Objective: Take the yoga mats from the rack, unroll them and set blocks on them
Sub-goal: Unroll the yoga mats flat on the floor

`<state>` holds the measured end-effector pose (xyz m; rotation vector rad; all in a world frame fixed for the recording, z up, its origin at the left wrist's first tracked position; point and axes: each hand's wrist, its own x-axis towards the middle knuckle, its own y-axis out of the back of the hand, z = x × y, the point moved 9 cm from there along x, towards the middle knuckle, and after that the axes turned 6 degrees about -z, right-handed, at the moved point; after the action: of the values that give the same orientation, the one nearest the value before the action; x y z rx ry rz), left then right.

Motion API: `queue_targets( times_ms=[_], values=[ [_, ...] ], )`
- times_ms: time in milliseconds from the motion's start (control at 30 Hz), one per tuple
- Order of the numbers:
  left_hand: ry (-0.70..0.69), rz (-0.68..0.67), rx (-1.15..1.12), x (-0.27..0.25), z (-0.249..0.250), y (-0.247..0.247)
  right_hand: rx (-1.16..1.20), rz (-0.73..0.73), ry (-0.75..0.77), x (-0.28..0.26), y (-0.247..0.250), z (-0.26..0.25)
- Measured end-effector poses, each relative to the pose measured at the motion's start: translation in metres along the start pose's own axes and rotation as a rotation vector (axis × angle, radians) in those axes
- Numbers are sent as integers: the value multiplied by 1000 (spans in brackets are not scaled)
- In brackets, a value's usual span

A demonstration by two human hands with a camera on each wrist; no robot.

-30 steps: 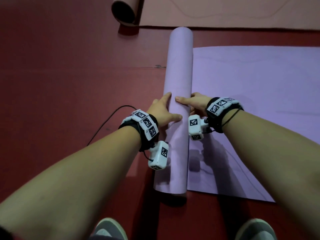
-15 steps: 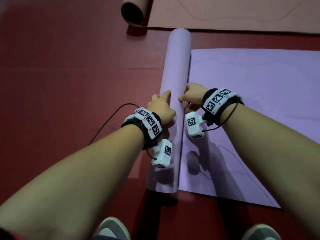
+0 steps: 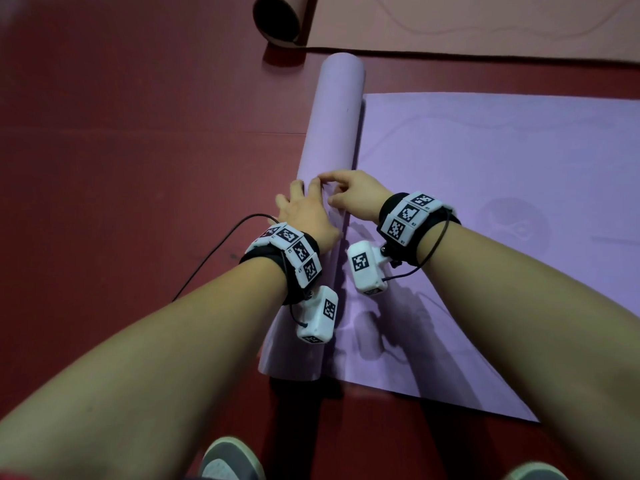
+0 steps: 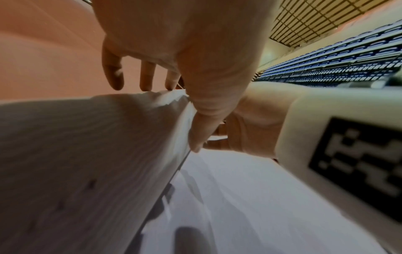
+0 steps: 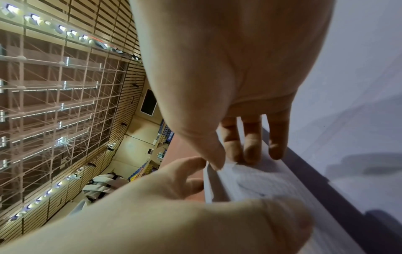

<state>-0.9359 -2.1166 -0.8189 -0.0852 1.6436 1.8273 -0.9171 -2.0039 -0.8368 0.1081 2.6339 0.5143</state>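
The purple yoga mat [image 3: 485, 209] lay on the red floor [image 3: 121, 150], its flat part filling the right of the head frame and its still-rolled part [image 3: 332, 140] running up the centre, from near the lower middle to just short of the pink mat [image 3: 467, 22] at the top edge. Both hands met on top of the roll at mid-frame: the left hand [image 3: 304, 216] lay over it with fingers nearly straight and spread, gripping nothing, and the right hand [image 3: 353, 195] rested beside it with fingers lightly bent, their tips on the roll. The mat looked light, soft and springy, grippy rather than slippery, so it would likely roll under flat palms and might curl back at its end; pressing along the top of the roll seemed a better hold than pinching an edge. The head view alone showed the mat's whole layout and the second roll [image 3: 277, 19] at the upper left. The left wrist view showed the thumb [image 4: 208, 120] lying along the seam where roll met flat mat. The right wrist view showed the fingertips [image 5: 252, 151] pressing on the roll.
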Motion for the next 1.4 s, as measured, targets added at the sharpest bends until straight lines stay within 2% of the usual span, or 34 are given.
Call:
queue_targets(
  times_ms=[133,267,333,367,433,500,700,833,1033,1133,1200,1300,1400],
  values=[
    [52,-90,77,3,-17,-14,184,-58,32,3,-11,-6],
    [105,-107,44,5,-36,-21,387,-124,55,3,-13,-8],
    [117,-110,15,7,-39,-21,482,-49,41,4,-6,-4],
    [125,-111,-7,8,-40,-21,475,34,31,5,1,2],
    [143,-121,-64,14,-44,-23,337,196,0,5,14,16],
    [169,-138,-118,20,-52,-23,268,211,-17,7,13,31],
    [183,-153,-235,31,-68,-24,98,31,66,20,-29,52],
    [239,-112,-109,30,-78,-15,-52,-32,70,33,-54,61],
    [268,63,27,13,-59,0,-147,-187,11,38,-52,73],
    [274,39,30,7,-54,8,-204,-282,3,33,-48,69],
    [295,-1,35,2,-56,17,-284,-308,31,28,-48,66],
    [324,12,131,-10,-61,36,-405,-302,100,21,-52,62],
    [200,-14,301,-4,-57,40,-460,-278,95,20,-54,63]
  ],
)
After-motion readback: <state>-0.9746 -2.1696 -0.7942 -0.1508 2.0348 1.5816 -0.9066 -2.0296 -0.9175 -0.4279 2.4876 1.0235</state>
